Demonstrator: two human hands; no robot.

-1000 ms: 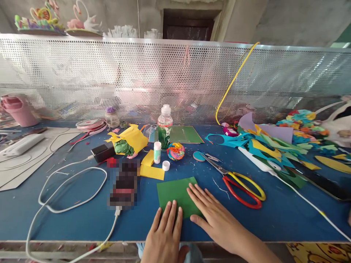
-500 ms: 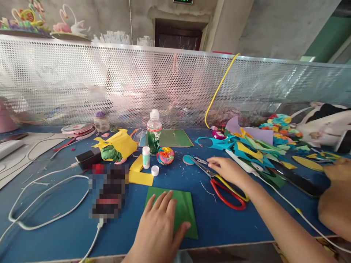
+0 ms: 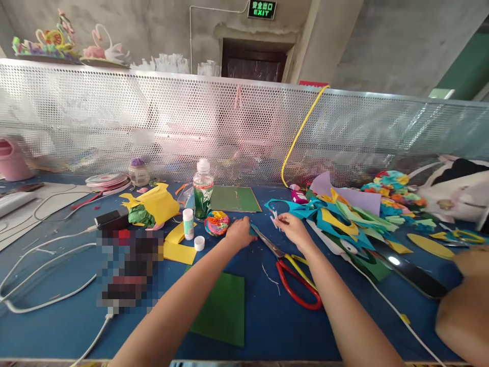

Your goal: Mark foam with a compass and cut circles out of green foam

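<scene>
Near the centre, my left hand (image 3: 240,233) is closed at a small blue paper disc (image 3: 253,230), which is mostly hidden by the fingers. To its right, my right hand (image 3: 291,227) pinches a thin, pale, slender tool (image 3: 275,220) just above the table; its exact kind is too small to make out. Between my forearms lie red-and-yellow-handled scissors (image 3: 298,285), blades pointing toward my left hand. A green paper sheet (image 3: 225,311) lies flat, partly under my left forearm. A colourful crumpled-paper ball (image 3: 216,223) sits just left of my left hand.
A glue stick (image 3: 188,224), its cap (image 3: 199,243), yellow paper (image 3: 179,253) and a green-labelled bottle (image 3: 203,191) stand to the left. Paper scraps (image 3: 344,214), a phone (image 3: 410,272) and another person's arm (image 3: 464,311) are at right. White cables (image 3: 49,306) cross the table.
My left hand has left the green sheet and reached forward to the blue disc. My right hand has lifted the slender tool from beside the scissors. The view has tilted up slightly.
</scene>
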